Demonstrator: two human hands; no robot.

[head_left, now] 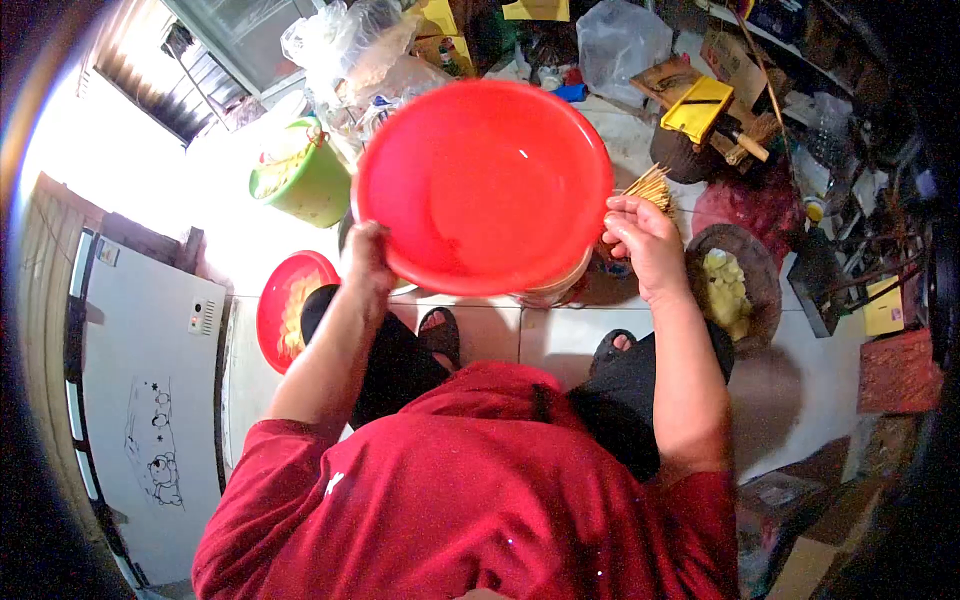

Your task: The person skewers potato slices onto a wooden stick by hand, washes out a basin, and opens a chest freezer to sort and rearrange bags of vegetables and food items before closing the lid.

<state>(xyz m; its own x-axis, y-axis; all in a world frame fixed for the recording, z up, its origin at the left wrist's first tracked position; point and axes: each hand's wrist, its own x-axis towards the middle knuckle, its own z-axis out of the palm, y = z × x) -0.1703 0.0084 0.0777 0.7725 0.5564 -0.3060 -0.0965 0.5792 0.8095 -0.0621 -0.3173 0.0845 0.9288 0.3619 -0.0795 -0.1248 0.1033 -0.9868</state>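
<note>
A large red plastic basin [490, 190] is held up in front of me, its inside facing me with nothing visible in it. My left hand [368, 258] is closed on its lower left rim. At the right rim, the curled fingers of my right hand [642, 245] grip the edge. Just behind that hand shows a bundle of thin sticks [652, 188]. Partly hidden under the basin is a round container [560, 290] on the floor.
A smaller red basin [264, 320] with yellowish pieces stands left of my legs; a dark bowl [768, 300] with pale yellow pieces stands right. Behind are a green bucket [318, 190], plastic bags [350, 50] and a yellow dustpan-like object [695, 108]. A white appliance [150, 400] borders the left.
</note>
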